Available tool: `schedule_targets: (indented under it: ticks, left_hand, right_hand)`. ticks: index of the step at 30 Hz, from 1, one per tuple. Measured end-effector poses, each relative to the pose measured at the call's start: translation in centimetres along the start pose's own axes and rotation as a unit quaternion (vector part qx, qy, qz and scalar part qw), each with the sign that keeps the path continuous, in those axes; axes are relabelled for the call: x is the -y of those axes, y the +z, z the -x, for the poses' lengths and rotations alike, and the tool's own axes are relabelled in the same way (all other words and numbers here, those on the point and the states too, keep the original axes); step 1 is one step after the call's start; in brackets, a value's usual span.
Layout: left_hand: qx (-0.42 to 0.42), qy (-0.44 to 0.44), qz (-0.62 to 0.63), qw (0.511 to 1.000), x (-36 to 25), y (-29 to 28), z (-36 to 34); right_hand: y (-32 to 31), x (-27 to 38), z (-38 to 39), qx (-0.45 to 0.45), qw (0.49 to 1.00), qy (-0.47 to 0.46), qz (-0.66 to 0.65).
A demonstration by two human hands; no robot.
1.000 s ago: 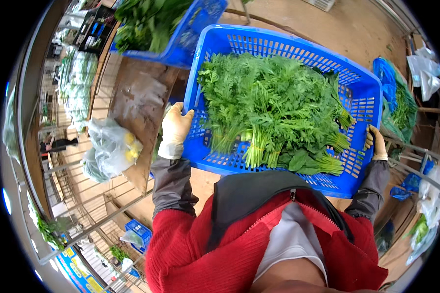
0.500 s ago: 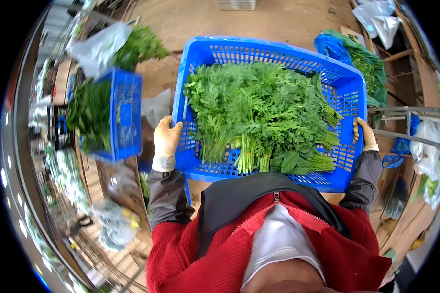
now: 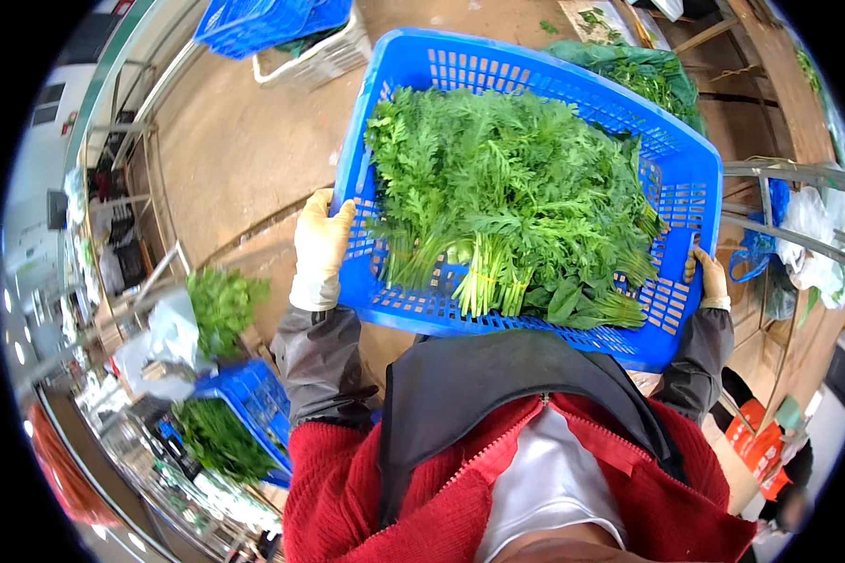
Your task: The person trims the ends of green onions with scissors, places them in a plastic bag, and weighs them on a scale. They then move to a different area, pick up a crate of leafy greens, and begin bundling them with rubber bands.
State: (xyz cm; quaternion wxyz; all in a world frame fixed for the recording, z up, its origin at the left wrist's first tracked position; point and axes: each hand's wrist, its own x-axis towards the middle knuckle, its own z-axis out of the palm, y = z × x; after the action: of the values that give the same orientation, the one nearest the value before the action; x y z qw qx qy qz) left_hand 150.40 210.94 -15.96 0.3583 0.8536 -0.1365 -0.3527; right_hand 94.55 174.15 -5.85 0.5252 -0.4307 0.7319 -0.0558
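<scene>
Loaded crate carried at chest height, one hand on each side

I see the blue crate (image 3: 671,178) of greens (image 3: 516,202) off the floor; left hand (image 3: 319,249) at nine o'clock and right hand (image 3: 709,280) at four each clamp the rim. Bundles are heaped near the rim, so I judge a tilt would spill them; gloved fingers may slip.

Greens (image 3: 512,202) filled my crate (image 3: 399,80) nearly wall to wall. Bare floor (image 3: 244,141) lay open ahead-left. Rack (image 3: 789,202) crowded my right hand (image 3: 709,281); second crate (image 3: 249,399) sat lower left.
</scene>
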Motion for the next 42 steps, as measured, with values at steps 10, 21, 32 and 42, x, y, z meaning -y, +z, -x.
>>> schedule_targets:
  ticks: [10,21,32,42]
  left_hand:
    - [-0.017,-0.017,-0.011,1.0,-3.5,-1.0,0.9]
    - [0.076,0.024,-0.069,0.994,-1.6,3.4,-2.9]
    - [0.134,-0.009,-0.05,0.99,-1.1,9.2,-11.8]
    - [0.28,-0.014,-0.081,0.957,-9.5,13.2,-31.6]
  right_hand:
    - [0.1,-1.8,-1.8,0.001,0.999,0.003,-0.045]
    - [-3.2,-8.4,-1.8,-0.038,0.998,0.028,-0.05]
    - [-0.6,-6.5,-0.8,-0.133,0.988,0.081,-0.021]
    - [9.2,3.6,2.9,-0.308,0.935,0.17,-0.056]
